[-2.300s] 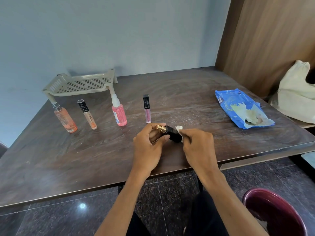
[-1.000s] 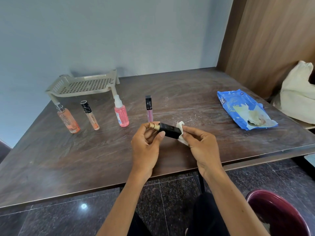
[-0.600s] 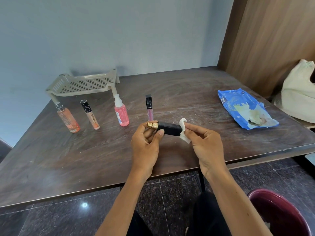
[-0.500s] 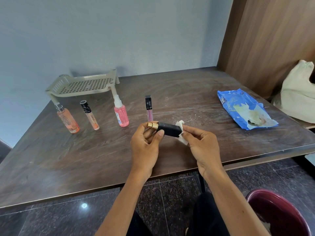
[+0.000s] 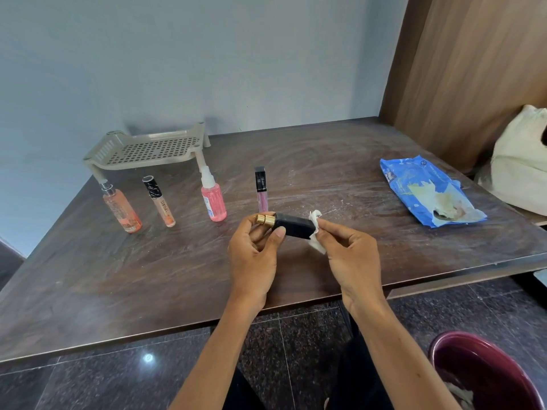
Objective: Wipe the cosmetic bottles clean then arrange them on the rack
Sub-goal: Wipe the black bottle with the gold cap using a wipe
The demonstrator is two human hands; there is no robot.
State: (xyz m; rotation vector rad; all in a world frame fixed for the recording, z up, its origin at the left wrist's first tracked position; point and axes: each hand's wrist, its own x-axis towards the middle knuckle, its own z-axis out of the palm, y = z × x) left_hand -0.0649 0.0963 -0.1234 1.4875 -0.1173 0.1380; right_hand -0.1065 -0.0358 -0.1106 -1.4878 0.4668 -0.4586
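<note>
Black w/ a gold cap: that's the bottle [image 5: 293, 227] you've got up over the table [image 5: 118, 276], lying roughly level, cap end to your left. Your left hand [image 5: 254, 258] grips it at the cap end, thumb on the near side and fingers curled behind. Your right hand [image 5: 352, 255] pinches a small white wipe [image 5: 316, 242] between thumb and fingertips, and the wipe is pressed against the bottle's base end.

Four more items stand in a loose row further back on the table, apart from each other. From left to right they are an orange spray bottle [image 5: 121, 210], a peach tube w/ a black cap [image 5: 161, 202], a pink spray bottle [image 5: 213, 201] and a slim pink gloss tube [image 5: 261, 189], also black-capped. All four are upright, though the wide lens makes them look tilted.

Behind them, near the wall, sits the beige perforated rack [image 5: 151, 149], nothing on its shelf yet. The orange bottle and the pink spray bottle stand just in front of its front legs.

Off to your right lies a blue wipe pack [image 5: 426, 190], its flap peeled open w/ a wipe showing. Past the table edge there's a cream cloth bag [image 5: 521, 167], and a maroon bin [image 5: 485, 374] on the floor by your right arm — contents too blurred to tell.
</note>
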